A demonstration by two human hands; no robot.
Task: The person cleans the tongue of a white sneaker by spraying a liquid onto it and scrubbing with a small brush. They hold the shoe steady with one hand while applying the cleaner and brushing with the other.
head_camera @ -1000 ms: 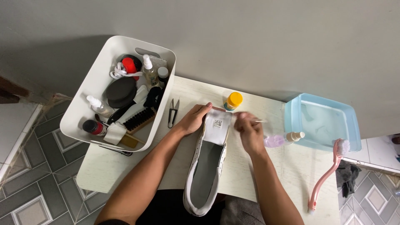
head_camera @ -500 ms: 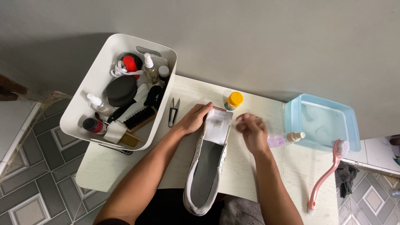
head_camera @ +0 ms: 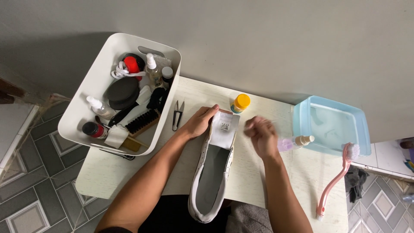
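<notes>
A white slip-on shoe (head_camera: 213, 172) lies on the pale table (head_camera: 129, 172), toe pointing away from me and heel hanging over the near edge. Its white tongue (head_camera: 224, 136) is folded up and shows a small label. My left hand (head_camera: 200, 121) grips the shoe's left side at the tongue. Just right of the shoe, my right hand (head_camera: 261, 133) hovers apart from it, blurred, with the fingers curled into a loose fist; nothing shows in it.
A white bin (head_camera: 92, 77) of brushes, bottles and cloths sits at the left. Black thread snips (head_camera: 177, 114) and a yellow-capped bottle (head_camera: 239, 103) lie beyond the shoe. At the right are a blue basin (head_camera: 364, 129), a small spray bottle (head_camera: 295, 142) and a pink long-handled brush (head_camera: 336, 181).
My right hand has left the shoe's tongue and pulled away to the right, closing into a fist. The left hand and the shoe have stayed in place.
</notes>
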